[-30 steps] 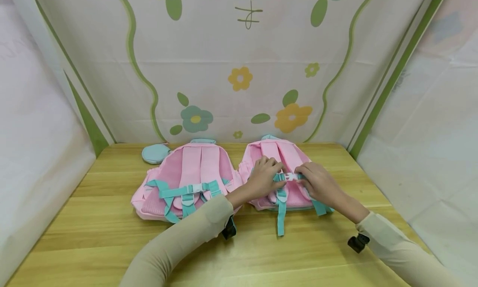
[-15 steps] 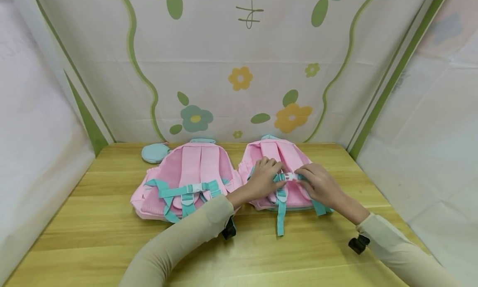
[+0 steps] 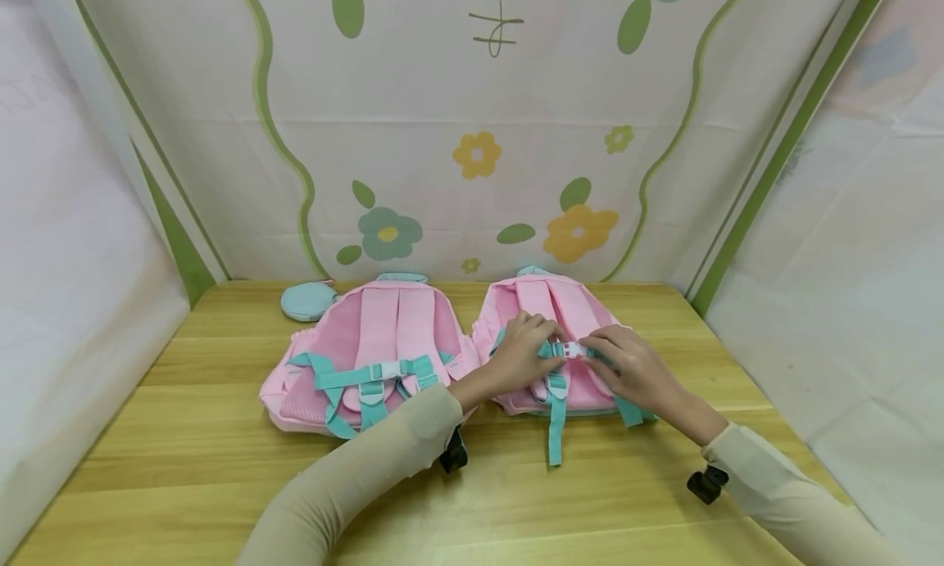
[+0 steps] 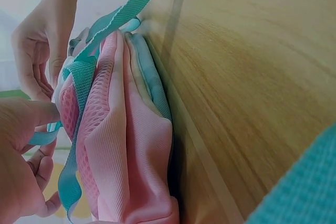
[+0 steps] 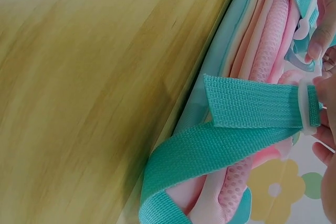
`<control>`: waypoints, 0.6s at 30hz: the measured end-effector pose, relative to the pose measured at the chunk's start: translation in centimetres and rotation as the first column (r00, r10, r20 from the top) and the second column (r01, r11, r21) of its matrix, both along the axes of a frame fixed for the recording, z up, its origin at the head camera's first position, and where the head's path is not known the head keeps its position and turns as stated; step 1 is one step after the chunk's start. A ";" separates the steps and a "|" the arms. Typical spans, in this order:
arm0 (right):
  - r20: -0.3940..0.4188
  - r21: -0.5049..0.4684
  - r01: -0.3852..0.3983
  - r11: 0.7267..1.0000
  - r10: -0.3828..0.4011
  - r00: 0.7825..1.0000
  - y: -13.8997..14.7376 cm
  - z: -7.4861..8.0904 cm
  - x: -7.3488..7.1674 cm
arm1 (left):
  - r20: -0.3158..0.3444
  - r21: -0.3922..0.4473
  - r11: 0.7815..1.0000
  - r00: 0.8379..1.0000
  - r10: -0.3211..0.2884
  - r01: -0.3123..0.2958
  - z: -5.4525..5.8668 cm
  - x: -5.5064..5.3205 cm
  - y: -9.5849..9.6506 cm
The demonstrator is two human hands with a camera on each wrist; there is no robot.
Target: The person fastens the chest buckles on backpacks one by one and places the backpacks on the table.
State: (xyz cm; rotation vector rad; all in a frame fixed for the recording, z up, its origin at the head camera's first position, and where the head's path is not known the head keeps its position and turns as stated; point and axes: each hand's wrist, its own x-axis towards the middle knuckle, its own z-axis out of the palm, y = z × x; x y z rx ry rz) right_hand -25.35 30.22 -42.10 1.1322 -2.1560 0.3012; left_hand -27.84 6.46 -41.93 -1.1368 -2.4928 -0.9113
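A pink backpack (image 3: 503,302) lies on the right with its shoulder straps facing up. Across those straps runs a teal strap with a white side-release buckle (image 3: 571,350) at its middle. My left hand (image 3: 522,355) pinches the strap at the buckle's left end. From the other side, my right hand (image 3: 630,368) pinches the buckle's right half between thumb and fingers. The two halves meet, but fingers partly cover them and I cannot tell if they are locked. In the right wrist view a loose teal strap end (image 5: 252,103) passes through a white slider (image 5: 304,106).
A second pink backpack (image 3: 335,337) lies to the left, its white buckle (image 3: 388,371) joined across the straps. A light blue round pouch (image 3: 307,302) sits behind it. Both bags rest on a wooden table (image 3: 560,509) against a flowered backdrop (image 3: 442,83).
My right hand has shifted slightly left, bringing the buckle halves closer together. The left hand stays nearly still, and both bags lie as before.
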 end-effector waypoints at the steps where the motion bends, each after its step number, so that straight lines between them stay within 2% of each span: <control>1: 0.003 0.001 0.002 1.000 -0.002 1.000 0.0 0.0 0.0 | -0.001 0.002 1.000 1.000 0.000 0.000 0.0 0.0 0.0; 8: 0.017 -0.005 0.008 1.000 -0.008 1.000 -0.1 0.1 0.1 | 0.015 0.031 0.999 1.000 -0.018 0.018 0.2 0.0 0.0; 18: 0.023 -0.020 0.002 1.000 -0.002 1.000 -0.1 0.3 0.3 | 0.017 0.034 0.999 1.000 -0.007 0.007 0.5 0.0 0.4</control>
